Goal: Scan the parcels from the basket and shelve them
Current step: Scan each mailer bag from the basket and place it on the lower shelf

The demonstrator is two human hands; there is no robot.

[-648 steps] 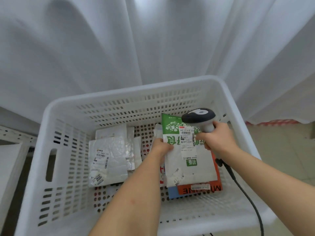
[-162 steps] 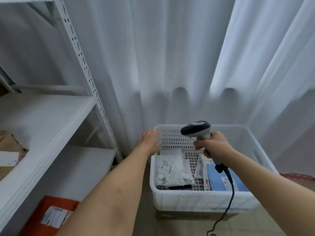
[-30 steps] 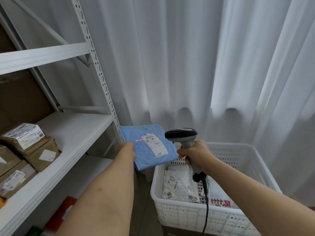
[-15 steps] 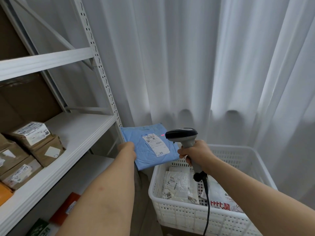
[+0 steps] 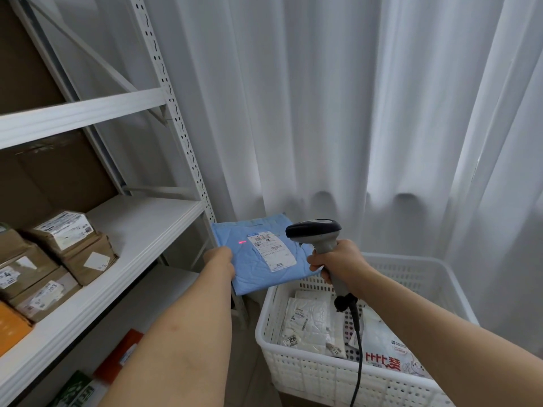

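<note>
The white basket (image 5: 346,374) stands nearest, its right end cut off by the frame; the pale parcels (image 5: 311,321) inside are partly hidden behind the scanner's cable. Above the basket's left rim, the right hand (image 5: 338,264) grips the scanner (image 5: 316,235) handle. Left of it, the left hand (image 5: 219,258) holds the blue parcel (image 5: 258,259) by its edge, fingers hidden underneath. A red dot lies just left of its label (image 5: 271,252), whose print is unreadable. Further left, brown boxes (image 5: 58,254) sit on the shelf (image 5: 141,230).
</note>
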